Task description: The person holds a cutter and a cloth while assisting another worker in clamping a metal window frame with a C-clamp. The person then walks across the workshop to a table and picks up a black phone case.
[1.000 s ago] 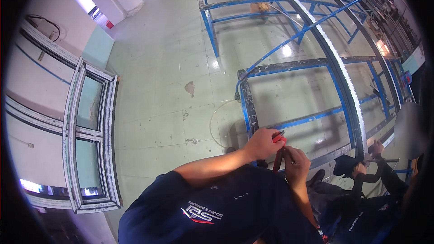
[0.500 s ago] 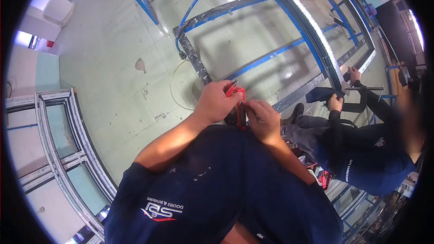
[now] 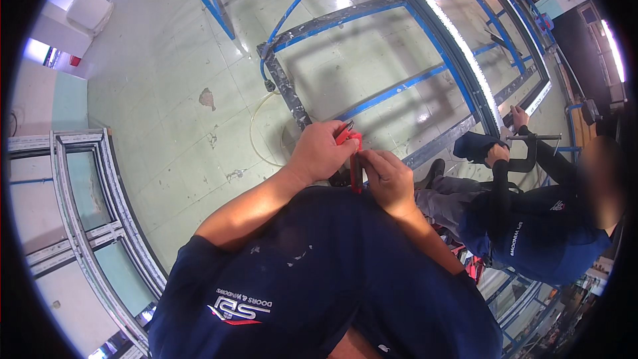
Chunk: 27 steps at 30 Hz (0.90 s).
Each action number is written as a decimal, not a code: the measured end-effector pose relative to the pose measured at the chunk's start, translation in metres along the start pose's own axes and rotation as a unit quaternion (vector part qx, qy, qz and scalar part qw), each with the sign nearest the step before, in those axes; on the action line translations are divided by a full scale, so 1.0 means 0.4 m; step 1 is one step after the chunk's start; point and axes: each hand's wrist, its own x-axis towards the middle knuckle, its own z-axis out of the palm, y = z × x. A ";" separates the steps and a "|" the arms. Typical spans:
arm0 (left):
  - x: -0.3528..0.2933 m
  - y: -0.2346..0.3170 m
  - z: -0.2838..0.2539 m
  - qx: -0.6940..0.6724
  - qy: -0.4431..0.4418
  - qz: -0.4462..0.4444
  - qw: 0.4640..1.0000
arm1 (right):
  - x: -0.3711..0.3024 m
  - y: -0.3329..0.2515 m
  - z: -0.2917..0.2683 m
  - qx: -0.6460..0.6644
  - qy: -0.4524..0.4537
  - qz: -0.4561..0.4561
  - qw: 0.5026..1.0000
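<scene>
With the left hand (image 3: 321,153), grips a red tool (image 3: 357,174) just past the dark shirt (image 3: 325,259), at 12 o'clock from the chest; with the right hand (image 3: 389,178), pinches its side, hiding anything small between the fingertips. Looks midway through handling: has the tool in both hands, not yet put down; cannot tell what is finished or left. Outward from it, has a blue metal stand (image 3: 392,92) at 1 o'clock, a dark profile (image 3: 466,70) between 1 and 2, a co-worker's clamp (image 3: 531,153) at 3, a white window frame (image 3: 105,233) between 8 and 9.
</scene>
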 end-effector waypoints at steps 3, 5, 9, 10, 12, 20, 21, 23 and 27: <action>0.004 -0.011 -0.002 0.001 -0.003 -0.001 1.000 | 0.001 0.004 0.003 0.007 -0.002 0.000 1.000; 0.004 -0.018 -0.001 -0.001 -0.007 -0.002 1.000 | 0.003 0.002 0.003 0.016 -0.001 0.000 1.000; 0.003 -0.009 0.002 -0.020 -0.003 -0.006 1.000 | 0.004 0.017 0.004 0.019 -0.009 -0.014 1.000; 0.003 -0.004 0.001 -0.015 0.002 -0.012 1.000 | 0.004 0.018 0.001 0.020 -0.009 -0.012 1.000; 0.007 -0.016 0.002 -0.031 0.022 -0.010 0.999 | 0.003 0.013 -0.005 0.021 -0.043 0.002 0.999; -0.016 -0.024 -0.047 -0.226 0.127 -0.118 0.958 | -0.012 0.026 0.003 0.405 -0.136 0.265 0.864; -0.035 -0.025 -0.049 -0.262 0.149 -0.108 0.948 | -0.007 0.019 0.004 0.432 -0.174 0.250 0.849; -0.069 -0.039 -0.052 -0.315 0.187 -0.095 0.926 | -0.004 0.013 0.027 0.437 -0.194 0.236 0.846; -0.158 -0.072 -0.065 -0.359 0.254 -0.073 0.895 | 0.015 0.003 0.074 0.435 -0.250 0.247 0.829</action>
